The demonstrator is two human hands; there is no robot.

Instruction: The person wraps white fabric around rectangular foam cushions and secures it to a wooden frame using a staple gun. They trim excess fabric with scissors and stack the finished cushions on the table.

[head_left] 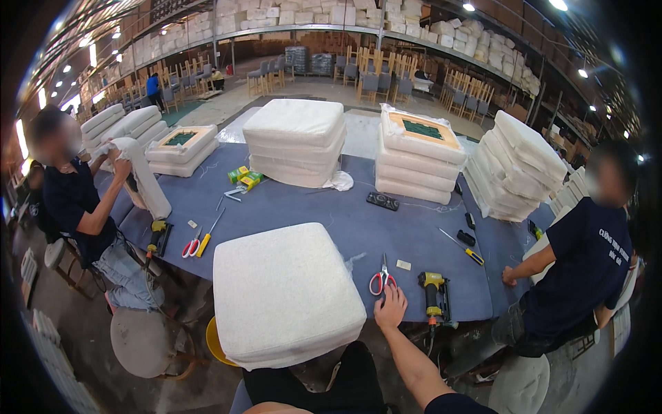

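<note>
- Right grip point(392, 308) touches the red-handled scissors point(383, 273) by the near edge of the tabletop point(310, 207); whether clenched, I cannot tell. Left grip is out of view.
- White cushion point(286, 290) overhangs that edge, left of the scissors.
- Nail gun point(432, 293) lies just right of the grip.
- Cushion stacks point(293, 141) line the far edge.
- Blue-grey surface; chairs point(369, 83) and loaded shelving point(303, 27) beyond.

A long grey metal shelf point(331, 27) runs across twelve o'clock, piled with white wrapped bundles point(303, 17). Lower, toward one o'clock, grey-seated wooden chairs point(369, 82) stand on a pale concrete floor point(303, 88). Bright white ceiling lamps point(583, 73) glow at ten and two o'clock; a round, beige padded stool point(141, 341) stands at eight.
</note>
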